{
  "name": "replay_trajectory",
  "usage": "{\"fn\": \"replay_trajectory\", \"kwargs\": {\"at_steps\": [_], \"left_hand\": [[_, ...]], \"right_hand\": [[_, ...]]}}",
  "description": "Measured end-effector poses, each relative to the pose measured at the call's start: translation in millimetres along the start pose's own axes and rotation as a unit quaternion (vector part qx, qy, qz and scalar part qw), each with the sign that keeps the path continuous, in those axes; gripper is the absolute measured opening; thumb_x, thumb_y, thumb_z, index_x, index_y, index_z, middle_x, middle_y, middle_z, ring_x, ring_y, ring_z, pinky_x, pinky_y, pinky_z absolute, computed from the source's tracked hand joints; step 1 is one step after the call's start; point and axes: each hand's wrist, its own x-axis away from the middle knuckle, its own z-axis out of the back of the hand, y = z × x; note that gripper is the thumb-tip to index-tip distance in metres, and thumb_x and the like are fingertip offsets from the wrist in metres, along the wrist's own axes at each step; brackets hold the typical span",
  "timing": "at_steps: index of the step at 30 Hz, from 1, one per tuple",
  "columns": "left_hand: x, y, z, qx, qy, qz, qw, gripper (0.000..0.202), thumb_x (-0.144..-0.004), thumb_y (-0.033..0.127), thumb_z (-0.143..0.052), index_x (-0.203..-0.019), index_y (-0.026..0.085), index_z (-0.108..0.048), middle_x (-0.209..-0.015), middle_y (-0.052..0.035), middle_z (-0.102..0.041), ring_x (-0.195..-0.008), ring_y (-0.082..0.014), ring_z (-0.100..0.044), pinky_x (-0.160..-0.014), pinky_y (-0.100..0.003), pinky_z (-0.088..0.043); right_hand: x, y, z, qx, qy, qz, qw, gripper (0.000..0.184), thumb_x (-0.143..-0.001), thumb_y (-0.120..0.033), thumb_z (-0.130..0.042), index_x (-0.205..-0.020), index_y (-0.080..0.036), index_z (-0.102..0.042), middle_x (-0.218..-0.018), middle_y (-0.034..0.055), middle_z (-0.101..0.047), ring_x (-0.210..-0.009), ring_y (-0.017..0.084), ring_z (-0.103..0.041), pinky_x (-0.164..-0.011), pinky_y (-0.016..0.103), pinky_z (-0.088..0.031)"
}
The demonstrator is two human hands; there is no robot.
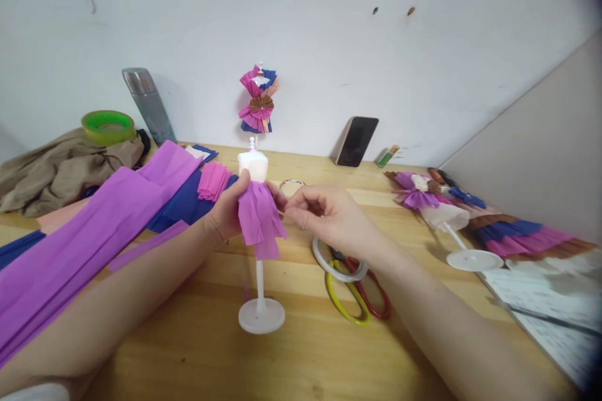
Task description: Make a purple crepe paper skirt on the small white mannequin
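A small white mannequin (254,165) on a thin stand with a round base (261,315) rises at the table's middle. A pleated purple crepe-paper skirt (260,219) wraps its waist. My left hand (229,210) grips the waist from the left, holding the paper against the body. My right hand (324,213) is just right of it, fingers curled in a pinch close to the skirt's edge; what it pinches is too small to name.
Long purple crepe sheets (89,232) and blue paper (185,200) lie at left. Scissors (362,301) and a tape roll (338,266) sit under my right wrist. A fallen dressed mannequin (433,207), a phone (356,141), a flask (148,105) and a finished doll (258,100) stand behind.
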Motion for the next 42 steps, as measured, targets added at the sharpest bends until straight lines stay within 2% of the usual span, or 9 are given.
{"fn": "replay_trajectory", "kwargs": {"at_steps": [4,7,12,21,28,31,34,39,42], "left_hand": [[-1,-2,0.1,0.030,-0.007,0.029,0.999,0.062,-0.071,0.072,-0.065,-0.088,0.013,-0.070,-0.085,-0.0110,-0.072,-0.077,-0.0232,-0.068,-0.071,-0.033,-0.053],[-3,-7,3.7,0.026,-0.024,0.044,0.998,0.067,-0.068,0.074,-0.067,-0.091,0.011,-0.069,-0.086,-0.0122,-0.073,-0.078,-0.0244,-0.069,-0.072,-0.034,-0.055],[-3,-14,1.0,-0.036,-0.005,0.003,0.999,0.071,-0.061,0.078,-0.068,-0.086,0.012,-0.070,-0.076,-0.0092,-0.071,-0.069,-0.0204,-0.068,-0.068,-0.030,-0.054],[4,-17,-19.8,-0.142,0.008,-0.011,0.990,0.083,-0.058,0.081,-0.066,-0.098,0.009,-0.070,-0.092,-0.0157,-0.071,-0.086,-0.0287,-0.068,-0.073,-0.033,-0.052],[5,-23,-25.5,-0.101,0.021,-0.023,0.994,0.073,-0.064,0.072,-0.071,-0.107,0.013,-0.067,-0.092,-0.0114,-0.072,-0.087,-0.0240,-0.067,-0.075,-0.030,-0.050],[5,-20,-19.4,-0.045,-0.007,0.063,0.997,0.069,-0.059,0.073,-0.074,-0.091,0.011,-0.070,-0.080,-0.0102,-0.072,-0.073,-0.0203,-0.066,-0.069,-0.030,-0.052],[5,-15,-11.6,0.023,-0.059,0.134,0.989,0.064,-0.061,0.071,-0.074,-0.083,0.011,-0.071,-0.082,-0.0113,-0.072,-0.075,-0.0210,-0.067,-0.070,-0.031,-0.055],[4,-17,-3.2,0.084,-0.130,0.142,0.978,0.058,-0.071,0.064,-0.071,-0.091,0.010,-0.071,-0.089,-0.0124,-0.073,-0.083,-0.0233,-0.068,-0.076,-0.034,-0.055],[4,-21,-0.8,0.093,-0.151,0.153,0.972,0.058,-0.073,0.064,-0.070,-0.093,0.010,-0.071,-0.093,-0.0133,-0.073,-0.084,-0.0238,-0.069,-0.079,-0.034,-0.054]], "right_hand": [[4,-7,-3,0.028,-0.038,-0.012,0.999,0.022,-0.074,-0.033,-0.067,-0.059,-0.019,-0.057,-0.060,-0.0011,-0.058,-0.056,0.013,-0.049,-0.051,0.026,-0.035],[2,-3,-4,0.039,-0.012,0.006,0.999,0.019,-0.076,-0.029,-0.063,-0.061,-0.019,-0.057,-0.060,-0.0012,-0.058,-0.057,0.012,-0.050,-0.053,0.025,-0.037],[-2,3,-5,-0.017,0.050,0.016,0.998,0.015,-0.078,-0.031,-0.059,-0.068,-0.019,-0.060,-0.062,-0.0005,-0.058,-0.058,0.013,-0.052,-0.055,0.026,-0.040],[5,2,-13,0.005,0.066,0.022,0.998,0.027,-0.079,-0.034,-0.063,-0.061,-0.020,-0.049,-0.057,-0.0034,-0.050,-0.055,0.011,-0.046,-0.051,0.024,-0.035],[4,-3,-6,0.022,0.057,0.026,0.998,0.028,-0.076,-0.032,-0.059,-0.055,-0.021,-0.045,-0.054,-0.0032,-0.045,-0.051,0.011,-0.042,-0.049,0.025,-0.033],[4,-6,2,-0.014,0.028,0.017,0.999,0.027,-0.078,-0.034,-0.057,-0.056,-0.021,-0.047,-0.053,-0.0028,-0.048,-0.050,0.011,-0.043,-0.049,0.025,-0.032],[2,-6,10,-0.010,0.008,0.015,1.000,0.027,-0.078,-0.034,-0.055,-0.055,-0.021,-0.048,-0.051,-0.0042,-0.044,-0.048,0.010,-0.037,-0.047,0.025,-0.027],[-8,10,14,0.039,0.000,-0.029,0.999,0.029,-0.076,-0.040,-0.057,-0.056,-0.020,-0.048,-0.052,-0.0045,-0.042,-0.051,0.010,-0.037,-0.050,0.026,-0.029],[-13,20,10,-0.031,-0.017,-0.059,0.998,0.033,-0.077,-0.047,-0.059,-0.062,-0.019,-0.054,-0.062,-0.0008,-0.053,-0.060,0.013,-0.049,-0.056,0.027,-0.038]]}}
